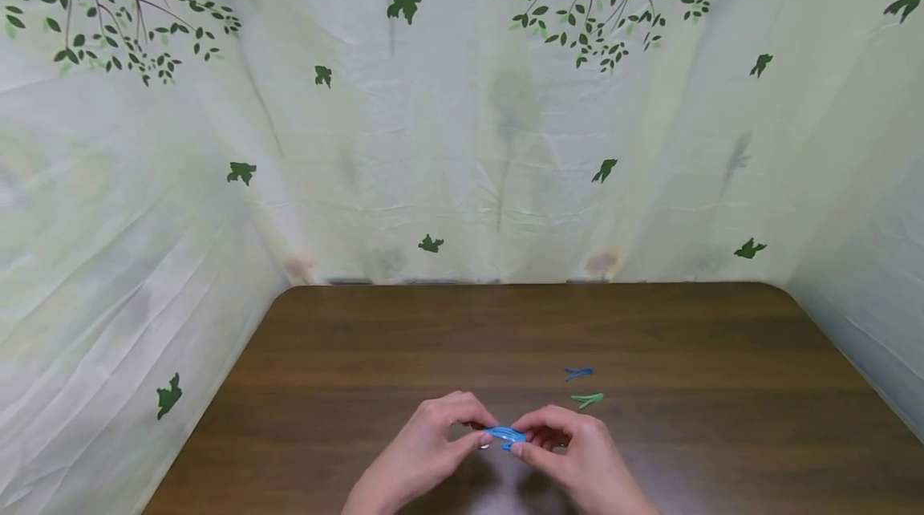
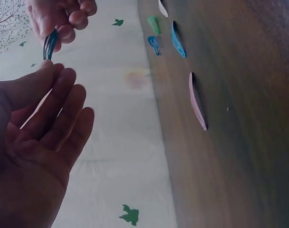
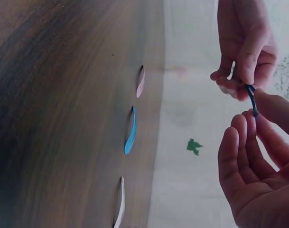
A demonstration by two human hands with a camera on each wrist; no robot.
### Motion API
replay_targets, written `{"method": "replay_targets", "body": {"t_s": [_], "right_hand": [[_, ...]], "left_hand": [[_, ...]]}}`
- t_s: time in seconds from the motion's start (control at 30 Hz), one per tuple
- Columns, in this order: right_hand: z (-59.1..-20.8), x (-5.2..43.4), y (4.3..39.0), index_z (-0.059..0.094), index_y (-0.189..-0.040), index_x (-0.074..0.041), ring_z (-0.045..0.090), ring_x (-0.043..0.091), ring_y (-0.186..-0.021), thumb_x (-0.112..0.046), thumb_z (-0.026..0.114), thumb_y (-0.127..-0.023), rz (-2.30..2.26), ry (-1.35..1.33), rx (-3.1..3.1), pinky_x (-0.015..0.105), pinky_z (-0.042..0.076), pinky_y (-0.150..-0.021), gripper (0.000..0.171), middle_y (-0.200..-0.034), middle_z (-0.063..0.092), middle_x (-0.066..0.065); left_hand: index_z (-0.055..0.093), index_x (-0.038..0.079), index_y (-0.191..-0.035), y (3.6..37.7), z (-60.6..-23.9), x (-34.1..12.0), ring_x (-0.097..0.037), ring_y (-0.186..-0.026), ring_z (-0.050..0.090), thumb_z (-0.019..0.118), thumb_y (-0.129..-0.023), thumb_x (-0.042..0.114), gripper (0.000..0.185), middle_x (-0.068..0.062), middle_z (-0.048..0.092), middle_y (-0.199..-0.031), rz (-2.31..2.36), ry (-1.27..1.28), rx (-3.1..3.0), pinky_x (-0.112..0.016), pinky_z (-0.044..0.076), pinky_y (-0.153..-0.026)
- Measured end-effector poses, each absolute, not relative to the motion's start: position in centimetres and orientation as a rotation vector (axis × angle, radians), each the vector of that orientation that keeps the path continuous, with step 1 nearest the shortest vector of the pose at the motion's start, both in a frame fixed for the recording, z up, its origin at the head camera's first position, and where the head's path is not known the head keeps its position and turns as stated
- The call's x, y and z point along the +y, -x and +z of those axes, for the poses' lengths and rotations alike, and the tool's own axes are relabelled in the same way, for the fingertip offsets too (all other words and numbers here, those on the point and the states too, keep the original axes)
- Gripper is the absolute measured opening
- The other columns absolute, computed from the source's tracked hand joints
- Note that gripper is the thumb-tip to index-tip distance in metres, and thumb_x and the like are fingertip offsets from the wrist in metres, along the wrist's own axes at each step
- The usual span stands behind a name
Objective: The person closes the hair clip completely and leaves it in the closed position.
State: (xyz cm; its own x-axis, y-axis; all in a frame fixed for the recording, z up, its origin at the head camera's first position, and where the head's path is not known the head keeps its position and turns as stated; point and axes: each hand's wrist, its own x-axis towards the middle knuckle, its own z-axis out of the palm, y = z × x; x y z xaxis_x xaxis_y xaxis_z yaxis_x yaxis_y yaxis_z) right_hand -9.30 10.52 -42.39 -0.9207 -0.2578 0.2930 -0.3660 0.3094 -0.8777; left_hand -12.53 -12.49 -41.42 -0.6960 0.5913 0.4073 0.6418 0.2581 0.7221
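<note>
A blue snap hair clip (image 1: 509,435) is held between both hands above the table. My left hand (image 1: 433,439) pinches one end with thumb and fingertips. At the other end, the thumb and fingers of my right hand (image 1: 577,451) grip it. In the left wrist view the clip (image 2: 50,43) spans the gap from hand to hand. On the wood beneath lie a pink clip (image 2: 197,105), a second blue clip (image 3: 130,133) and a white clip (image 3: 120,204), spaced in a line. The hands mostly cover these in the head view.
Beyond the right hand, an open green clip (image 1: 587,399) and a small dark blue clip (image 1: 579,373) lie on the brown wooden table (image 1: 346,354). A pale curtain (image 1: 462,146) with leaf and bird prints stands along the table's back and sides.
</note>
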Motion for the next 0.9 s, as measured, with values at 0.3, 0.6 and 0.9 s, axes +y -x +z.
{"method": "replay_targets", "body": {"t_s": [0.3,0.6,0.9], "right_hand": [[-42.7,10.2,9.5,0.073,-0.095,-0.025,0.061,0.01,-0.073,-0.024,0.078,-0.085,1.699,-0.629,-2.499,0.026,0.053,-0.069,0.011,-0.086,0.066,-0.012],[-43.5,9.4,10.0,0.073,-0.095,-0.021,0.059,0.006,-0.071,-0.018,0.079,-0.085,1.71,-0.694,-2.524,0.025,0.052,-0.065,0.012,-0.084,0.064,-0.012],[-44.1,8.6,10.2,0.073,-0.094,-0.018,0.059,0.005,-0.067,-0.009,0.078,-0.082,1.749,-0.721,-2.638,0.024,0.051,-0.062,0.016,-0.076,0.062,-0.012]], "left_hand": [[0.074,0.018,-0.094,12.3,-41.4,-12.9,-0.003,-0.087,0.061,0.073,-0.089,0.012,0.007,0.015,0.064,-0.088,-1.441,1.123,-2.543,-0.03,0.054,-0.078],[0.071,0.016,-0.086,12.0,-42.2,-13.8,-0.003,-0.083,0.061,0.076,-0.086,0.012,0.007,0.016,0.062,-0.085,-1.376,1.042,-2.568,-0.031,0.055,-0.074],[0.07,0.015,-0.082,12.0,-42.9,-14.9,-0.002,-0.081,0.06,0.079,-0.081,0.005,0.014,0.015,0.062,-0.083,-1.272,1.073,-2.619,-0.026,0.053,-0.071]]}}
